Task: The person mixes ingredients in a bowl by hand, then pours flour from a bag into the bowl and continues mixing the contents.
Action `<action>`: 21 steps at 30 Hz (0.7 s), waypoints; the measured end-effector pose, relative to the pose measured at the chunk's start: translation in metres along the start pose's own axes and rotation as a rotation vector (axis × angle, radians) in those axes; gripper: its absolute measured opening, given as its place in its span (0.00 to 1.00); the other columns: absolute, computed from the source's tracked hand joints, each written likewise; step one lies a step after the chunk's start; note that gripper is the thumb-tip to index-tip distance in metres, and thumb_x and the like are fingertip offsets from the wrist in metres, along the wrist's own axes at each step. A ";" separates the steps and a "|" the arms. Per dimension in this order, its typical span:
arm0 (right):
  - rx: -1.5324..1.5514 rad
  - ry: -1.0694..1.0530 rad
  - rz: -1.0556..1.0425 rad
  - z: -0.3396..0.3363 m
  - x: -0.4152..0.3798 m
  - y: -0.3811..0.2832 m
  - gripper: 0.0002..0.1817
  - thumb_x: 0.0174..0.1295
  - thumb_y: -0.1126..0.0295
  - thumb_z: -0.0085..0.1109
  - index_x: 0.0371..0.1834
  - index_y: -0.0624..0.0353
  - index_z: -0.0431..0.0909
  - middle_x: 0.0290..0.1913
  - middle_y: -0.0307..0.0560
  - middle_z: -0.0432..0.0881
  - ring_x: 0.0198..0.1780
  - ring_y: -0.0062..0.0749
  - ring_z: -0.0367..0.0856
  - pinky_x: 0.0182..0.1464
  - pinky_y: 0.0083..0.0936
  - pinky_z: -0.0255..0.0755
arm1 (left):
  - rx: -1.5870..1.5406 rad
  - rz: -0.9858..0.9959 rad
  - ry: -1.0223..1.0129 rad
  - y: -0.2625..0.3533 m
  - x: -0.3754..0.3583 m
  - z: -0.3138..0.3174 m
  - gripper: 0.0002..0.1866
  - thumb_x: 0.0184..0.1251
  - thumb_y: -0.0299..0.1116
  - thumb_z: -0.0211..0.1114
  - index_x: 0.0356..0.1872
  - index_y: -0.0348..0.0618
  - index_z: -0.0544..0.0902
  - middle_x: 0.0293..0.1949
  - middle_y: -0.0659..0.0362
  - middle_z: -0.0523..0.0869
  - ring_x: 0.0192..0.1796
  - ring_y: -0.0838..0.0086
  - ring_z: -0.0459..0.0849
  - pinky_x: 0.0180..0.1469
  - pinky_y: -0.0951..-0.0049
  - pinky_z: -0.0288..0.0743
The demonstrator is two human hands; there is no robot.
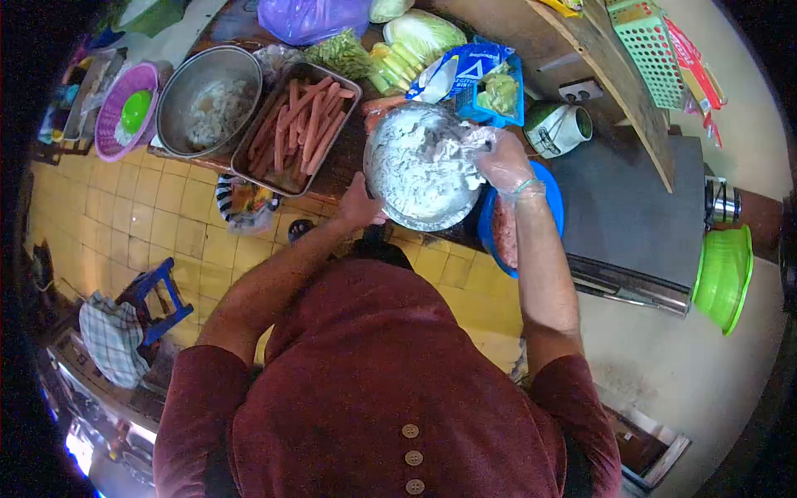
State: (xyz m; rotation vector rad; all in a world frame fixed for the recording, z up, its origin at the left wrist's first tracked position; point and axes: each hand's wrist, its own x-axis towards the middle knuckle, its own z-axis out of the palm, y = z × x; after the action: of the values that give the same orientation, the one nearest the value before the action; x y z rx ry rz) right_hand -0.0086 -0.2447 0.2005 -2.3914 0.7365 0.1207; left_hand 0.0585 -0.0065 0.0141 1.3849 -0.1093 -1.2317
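Note:
A round metal bowl (371, 178) filled with white flour (423, 158) sits at the table's front edge. My left hand (360, 204) is bare and grips the bowl's near left rim. Over the bowl's right side, my right hand (505, 166) wears a clear plastic glove, its fingers closed at a flour-coated lump (465, 143) whose kind I cannot make out. Partly beneath my right forearm is a blue basin (550, 217) holding pinkish raw meat (503, 232). Left of the bowl, a metal tray (292, 192) carries several reddish-brown sticks (303, 124).
A large metal pot (168, 124) and a pink basket (108, 137) stand at left. Behind the bowl lie cabbage (425, 35), green vegetables (342, 54), a purple bag (314, 18) and a blue flour packet (461, 70). A white-green container (558, 130) stands right, by a grey-topped surface (631, 199).

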 end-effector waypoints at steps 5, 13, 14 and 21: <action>0.012 0.074 -0.054 -0.006 -0.003 0.001 0.19 0.57 0.79 0.66 0.54 0.64 0.80 0.46 0.42 0.86 0.44 0.23 0.81 0.49 0.26 0.75 | 0.134 -0.003 -0.030 -0.006 0.004 -0.005 0.28 0.67 0.29 0.64 0.60 0.38 0.57 0.49 0.42 0.80 0.38 0.61 0.89 0.37 0.58 0.88; 0.391 -0.095 0.149 -0.019 -0.017 -0.037 0.10 0.62 0.79 0.62 0.45 0.66 0.83 0.32 0.43 0.84 0.28 0.22 0.80 0.28 0.22 0.74 | 0.131 0.029 0.029 0.002 -0.014 -0.009 0.27 0.64 0.33 0.68 0.57 0.38 0.62 0.47 0.47 0.81 0.36 0.70 0.87 0.31 0.69 0.81; 0.373 -0.117 0.147 -0.020 -0.014 -0.031 0.09 0.62 0.78 0.62 0.45 0.66 0.83 0.33 0.43 0.84 0.28 0.22 0.80 0.28 0.21 0.74 | 0.142 0.056 0.056 0.000 -0.011 -0.009 0.29 0.63 0.33 0.69 0.59 0.38 0.62 0.46 0.46 0.81 0.37 0.69 0.87 0.31 0.69 0.81; 0.202 -0.336 -0.096 0.052 0.090 0.131 0.19 0.67 0.64 0.62 0.56 0.63 0.79 0.52 0.44 0.83 0.51 0.26 0.77 0.56 0.27 0.71 | 0.135 0.132 0.154 0.000 -0.012 0.002 0.40 0.63 0.31 0.67 0.73 0.48 0.54 0.50 0.42 0.81 0.46 0.55 0.87 0.35 0.65 0.85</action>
State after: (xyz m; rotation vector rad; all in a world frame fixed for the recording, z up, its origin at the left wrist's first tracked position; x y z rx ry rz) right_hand 0.0016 -0.3415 0.0651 -2.1366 0.4522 0.3795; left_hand 0.0521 0.0000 0.0217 1.5594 -0.1759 -1.0202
